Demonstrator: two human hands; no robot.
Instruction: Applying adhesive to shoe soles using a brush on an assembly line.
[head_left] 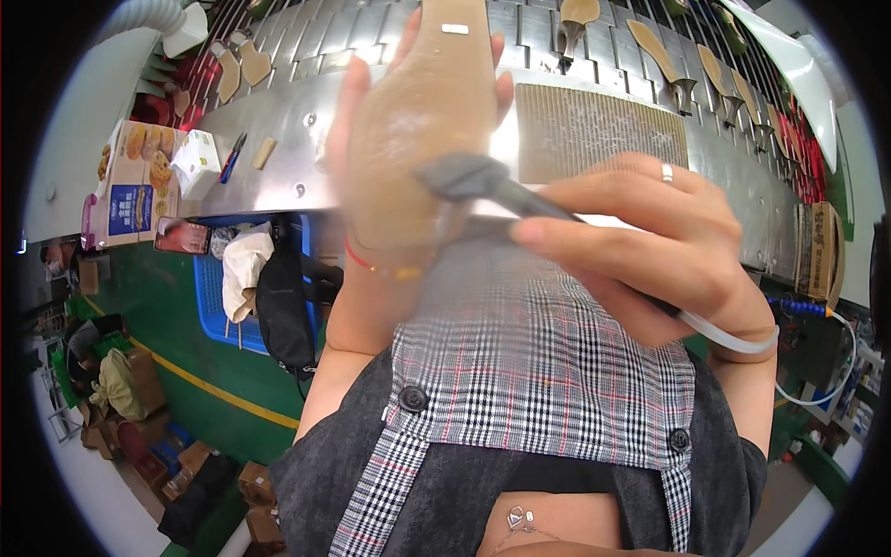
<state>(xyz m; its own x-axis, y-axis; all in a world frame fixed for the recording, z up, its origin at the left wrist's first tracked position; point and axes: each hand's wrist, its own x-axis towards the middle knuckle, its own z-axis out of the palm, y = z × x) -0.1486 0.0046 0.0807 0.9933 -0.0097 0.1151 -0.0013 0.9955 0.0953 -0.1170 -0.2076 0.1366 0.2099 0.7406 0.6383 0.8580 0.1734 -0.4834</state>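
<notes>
Workshop bench: bare steel ledge, slatted conveyor behind, green floor off to the left.

Nearest: checked apron, just below the work. Right hand: thumb and fingers together, clamped on the dark handle of a grey-headed applicator, with clear tubing passing across the wrist. Applicator head in front of the lower part of a tan sole, both blurred; contact or small gap, cannot tell.

Left hand: mostly hidden behind the sole. Thumb at the left edge, fingertips showing past the right edge, so clamped on the sole from beneath. Sole raised between apron and ledge, white label toward its far end.

Technique, as judged: probably a wiping or coating stroke. Keep fingertips at the rim, off the worked face. Brace the sole against the palm; tilt to meet the applicator. Use light, even, overlapping passes, right out to the edge. Allow slack in the tubing to prevent drag.

Farther: ribbed mat, right of the sole; other soles on the conveyor, some with dark heels.
</notes>
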